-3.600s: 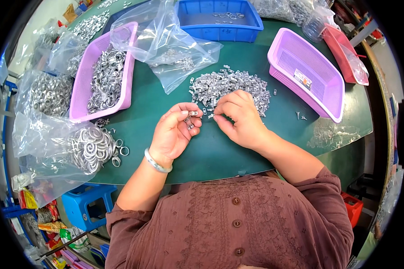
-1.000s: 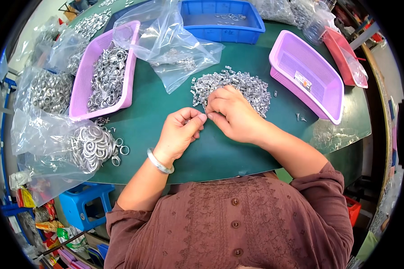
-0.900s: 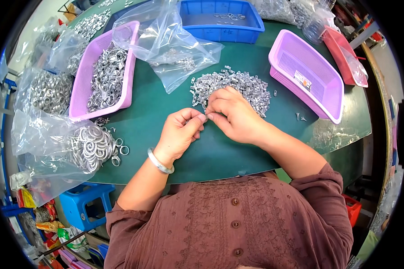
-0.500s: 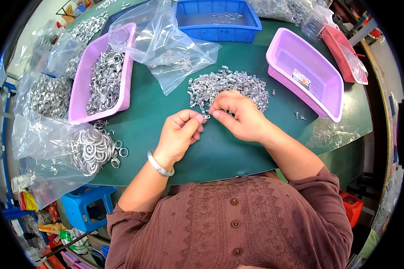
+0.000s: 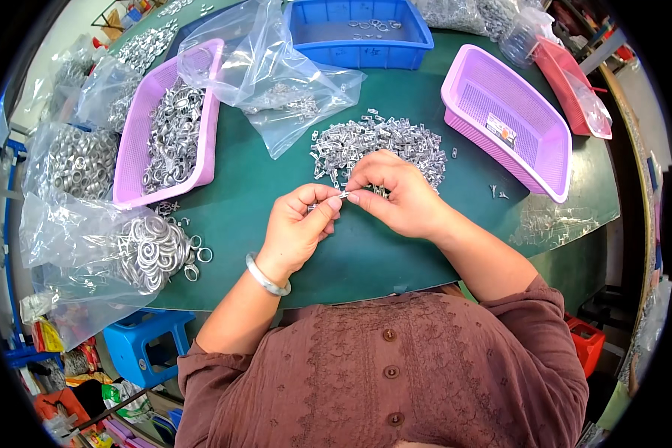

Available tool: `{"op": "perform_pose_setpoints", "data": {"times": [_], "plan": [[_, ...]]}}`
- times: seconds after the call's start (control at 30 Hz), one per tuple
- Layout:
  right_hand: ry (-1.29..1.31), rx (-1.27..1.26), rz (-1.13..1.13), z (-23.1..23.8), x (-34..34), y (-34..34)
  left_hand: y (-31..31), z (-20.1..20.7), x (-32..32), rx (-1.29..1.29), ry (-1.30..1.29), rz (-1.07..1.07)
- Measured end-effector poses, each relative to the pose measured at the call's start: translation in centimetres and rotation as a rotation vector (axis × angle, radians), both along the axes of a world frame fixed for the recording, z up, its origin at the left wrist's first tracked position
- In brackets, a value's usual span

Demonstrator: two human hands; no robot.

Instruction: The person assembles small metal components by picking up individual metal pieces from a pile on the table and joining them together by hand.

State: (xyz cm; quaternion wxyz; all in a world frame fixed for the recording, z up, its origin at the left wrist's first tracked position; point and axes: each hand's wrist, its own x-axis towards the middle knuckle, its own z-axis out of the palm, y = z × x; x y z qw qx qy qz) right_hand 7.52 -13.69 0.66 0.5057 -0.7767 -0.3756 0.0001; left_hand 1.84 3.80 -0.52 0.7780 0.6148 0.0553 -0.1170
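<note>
Between the fingertips of both hands is a small silvery metal link piece (image 5: 343, 195), partly covered by the fingers. My left hand (image 5: 304, 222), with a pale bangle (image 5: 267, 276) on its wrist, pinches it from the left with thumb and forefinger. From the right, my right hand (image 5: 397, 196) closes thumb and forefinger on it too. Just beyond the hands lies a loose pile of small silvery metal pieces (image 5: 381, 142), rectangular with openings in them. The right hand's knuckles cover the near edge of that pile.
A purple basket (image 5: 210, 127) full of metal parts stands left; another purple basket (image 5: 455, 112) stands right. A blue bin (image 5: 358, 56) and a clear plastic bag (image 5: 276, 127) lie beyond the pile. Silvery rings (image 5: 153, 254) spill near the left edge; two small pieces (image 5: 498, 193) lie right.
The two hands have come together, and the right fingertips now meet the small piece at the left fingertips. The pile and baskets look the same.
</note>
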Motion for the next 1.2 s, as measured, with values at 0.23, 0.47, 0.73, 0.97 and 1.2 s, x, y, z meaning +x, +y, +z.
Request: {"op": "perform_pose_setpoints", "data": {"times": [0.23, 0.47, 0.73, 0.97, 1.2], "plan": [[-0.058, 0.042, -0.012, 0.2, 0.0, 0.1, 0.2, -0.1, 0.0, -0.048, 0.006, -0.003], [-0.083, 0.072, -0.013, 0.3, 0.0, 0.1, 0.2, -0.1, 0.1, -0.106, -0.007, -0.006], [-0.249, -0.047, -0.153, 0.0, 1.0, -0.3, 0.8, -0.2, 0.6, -0.349, 0.041, 0.053], [-0.427, -0.332, -0.078, -0.5, 0.3, 1.0, 1.6, -0.3, 1.1, -0.553, 0.059, 0.067], [-0.509, -0.388, -0.095, -0.7, 0.1, 1.6, 2.1, -0.9, 1.1, -0.549, 0.082, 0.078]]}}
